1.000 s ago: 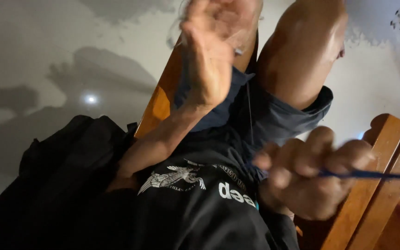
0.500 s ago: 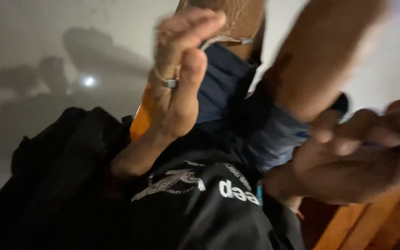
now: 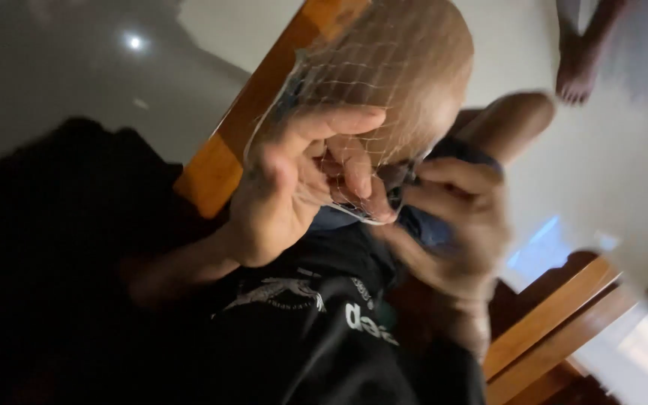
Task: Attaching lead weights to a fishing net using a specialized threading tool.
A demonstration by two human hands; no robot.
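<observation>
Head view: grey floor (image 3: 76, 82), one wooden chair frame (image 3: 219, 169), one black shirt (image 3: 309, 337), two bent bare knees. One white net (image 3: 384, 67) is stretched over the nearer knee (image 3: 414, 45), directly above both hands, running upward away from them. Left hand (image 3: 286, 195) pinches the net's lower edge, nearer. Right hand (image 3: 459, 225), blurred, pinches the same edge. Another person's foot (image 3: 575, 75) is at the top right.

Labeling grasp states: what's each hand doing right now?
Left hand: fingers pinching the white netting.
Right hand: fingers closed at the netting's lower edge; blurred, exact hold unclear.
</observation>
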